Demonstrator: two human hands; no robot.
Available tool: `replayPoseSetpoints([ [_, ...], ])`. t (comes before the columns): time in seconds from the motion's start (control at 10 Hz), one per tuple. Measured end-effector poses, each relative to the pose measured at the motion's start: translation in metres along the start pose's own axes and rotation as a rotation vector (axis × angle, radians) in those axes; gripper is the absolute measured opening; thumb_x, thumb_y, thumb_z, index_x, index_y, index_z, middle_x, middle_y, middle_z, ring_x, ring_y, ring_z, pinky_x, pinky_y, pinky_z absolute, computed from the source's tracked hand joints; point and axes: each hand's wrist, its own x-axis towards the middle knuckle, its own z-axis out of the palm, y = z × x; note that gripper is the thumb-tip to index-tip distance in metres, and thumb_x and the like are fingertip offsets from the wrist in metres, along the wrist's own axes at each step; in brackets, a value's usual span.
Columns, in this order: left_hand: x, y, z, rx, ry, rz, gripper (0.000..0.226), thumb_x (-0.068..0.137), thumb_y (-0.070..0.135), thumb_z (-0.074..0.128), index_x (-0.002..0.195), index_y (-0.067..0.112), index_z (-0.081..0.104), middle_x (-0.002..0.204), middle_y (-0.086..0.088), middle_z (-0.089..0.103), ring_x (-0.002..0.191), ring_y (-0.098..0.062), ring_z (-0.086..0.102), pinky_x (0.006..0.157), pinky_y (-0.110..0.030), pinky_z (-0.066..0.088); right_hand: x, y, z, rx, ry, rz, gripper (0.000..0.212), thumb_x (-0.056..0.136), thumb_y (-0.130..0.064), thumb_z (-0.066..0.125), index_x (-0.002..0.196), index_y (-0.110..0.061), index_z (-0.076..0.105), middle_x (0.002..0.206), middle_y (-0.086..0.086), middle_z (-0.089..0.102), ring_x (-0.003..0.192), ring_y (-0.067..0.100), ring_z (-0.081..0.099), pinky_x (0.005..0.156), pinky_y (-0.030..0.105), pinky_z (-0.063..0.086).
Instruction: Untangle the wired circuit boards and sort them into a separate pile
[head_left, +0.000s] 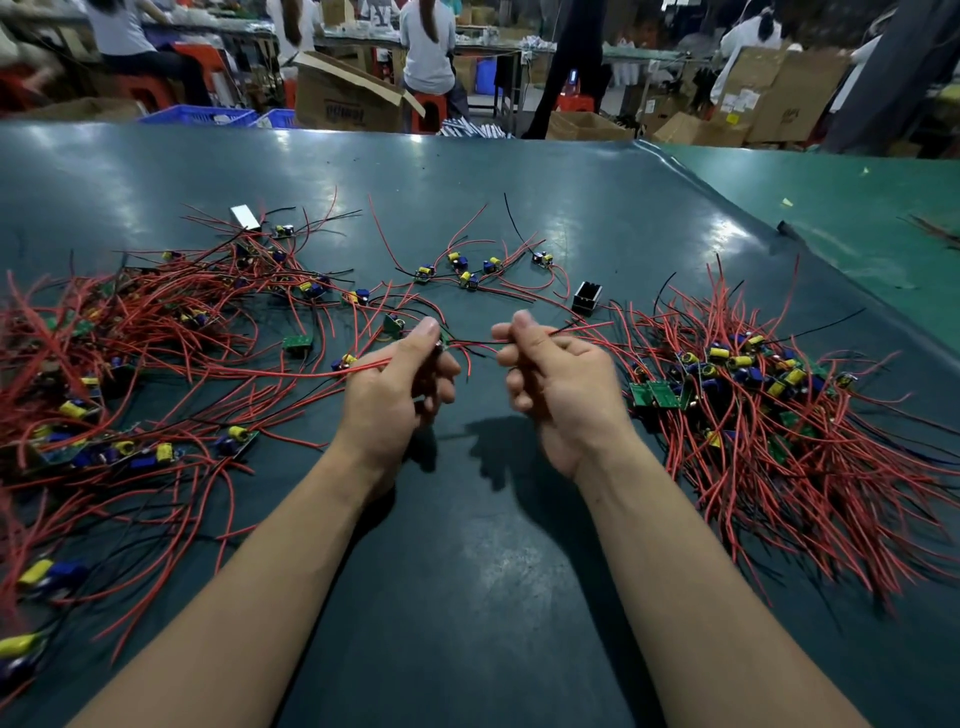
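Hands (470, 364) around red wires (475, 344)

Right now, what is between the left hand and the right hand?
In the head view, thin red wires stretch between the left hand and the right hand, above bare table.

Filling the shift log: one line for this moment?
left hand: grips red wires | right hand: pinches same wires | sorted pile: right | tangle: left

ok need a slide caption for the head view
Left hand and right hand pull red wires apart between a tangled heap and a sorted pile.
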Motion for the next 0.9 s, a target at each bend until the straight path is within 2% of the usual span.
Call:
replayPoseSetpoints([
  [0.1,0.005,0.001,-0.005,-0.108,0.132,-0.016,0.04,0.098,0.039,0.048,0.066,0.016,0.055,0.05,0.004,0.051,0.038,-0.006,0.039,0.035,-0.016,0.024,0.004,-0.006,-0.007,0.139,0.214,-0.035,0.025,0.099,-0.022,0.056,0.081,-0.008,0.065,0.058,-0.001,0.057,0.04,0.004,0.045,0.035,0.014,0.032],
  [0.2,0.007,0.0,-0.006,-0.179,0.147,-0.028,0.046,0.097,0.046,0.047,0.06,0.02,0.055,0.047,0.005,0.049,0.037,-0.008,0.036,0.036,-0.015,0.023,0.0,-0.002,-0.004,0.082,0.07,0.062,0.02,0.092,-0.033,0.063,0.096,-0.014,0.059,0.062,-0.001,0.06,0.041,0.008,0.049,0.035,0.015,0.032],
  [0.3,0.003,-0.005,-0.004,-0.075,0.019,0.016,0.06,0.096,0.045,0.05,0.043,0.016,0.054,0.038,0.001,0.043,0.032,-0.014,0.035,0.036,-0.017,0.025,-0.012,0.011,0.012,-0.128,-0.307,0.078,0.022,0.086,-0.028,0.068,0.105,-0.022,0.06,0.067,-0.001,0.064,0.042,0.01,0.054,0.034,0.016,0.036],
  [0.4,0.002,-0.008,-0.005,0.141,-0.067,0.038,0.076,0.088,0.062,0.049,0.031,0.014,0.044,0.031,-0.005,0.038,0.036,-0.025,0.039,0.042,-0.029,0.028,-0.016,0.02,0.017,-0.291,-0.293,-0.127,0.006,0.094,-0.011,0.063,0.097,-0.015,0.066,0.056,0.0,0.062,0.04,0.013,0.052,0.034,0.019,0.039],
  [0.5,0.003,-0.006,-0.007,0.219,-0.072,0.016,0.08,0.066,0.086,0.038,0.033,0.014,0.047,0.031,-0.006,0.037,0.029,-0.019,0.035,0.039,-0.017,0.027,-0.012,0.014,0.017,-0.243,-0.033,-0.269,0.004,0.092,-0.01,0.066,0.09,-0.006,0.067,0.056,0.0,0.061,0.042,0.014,0.054,0.036,0.019,0.04],
  [0.6,0.005,-0.005,-0.007,0.123,-0.062,-0.019,0.078,0.07,0.085,0.037,0.038,0.015,0.051,0.035,-0.005,0.041,0.028,-0.011,0.033,0.034,-0.013,0.024,-0.006,-0.005,0.005,0.117,0.348,-0.365,0.014,0.091,-0.018,0.069,0.085,-0.009,0.061,0.058,0.002,0.061,0.041,0.012,0.053,0.034,0.019,0.039],
  [0.7,0.007,-0.008,-0.009,0.131,-0.076,-0.004,0.074,0.079,0.075,0.037,0.039,0.015,0.053,0.036,-0.005,0.042,0.03,-0.012,0.035,0.034,-0.014,0.025,-0.005,-0.02,-0.016,0.534,0.563,-0.213,0.028,0.086,-0.035,0.072,0.084,-0.014,0.055,0.066,0.001,0.059,0.043,0.007,0.055,0.039,0.016,0.043],
  [0.8,0.005,-0.006,-0.007,0.156,-0.083,-0.004,0.07,0.079,0.071,0.041,0.039,0.014,0.054,0.036,-0.006,0.043,0.031,-0.011,0.036,0.035,-0.015,0.028,-0.006,-0.02,-0.019,0.55,0.524,0.017,0.025,0.09,-0.031,0.068,0.078,-0.014,0.055,0.069,0.0,0.056,0.041,0.003,0.052,0.038,0.013,0.04],
  [0.9,0.004,-0.005,-0.005,0.161,-0.066,0.029,0.065,0.08,0.065,0.047,0.039,0.015,0.054,0.036,-0.006,0.043,0.03,-0.011,0.036,0.036,-0.016,0.029,-0.015,-0.022,-0.001,0.313,0.318,-0.001,0.019,0.096,-0.024,0.06,0.08,-0.013,0.061,0.065,0.0,0.057,0.044,0.008,0.049,0.038,0.016,0.037],
])
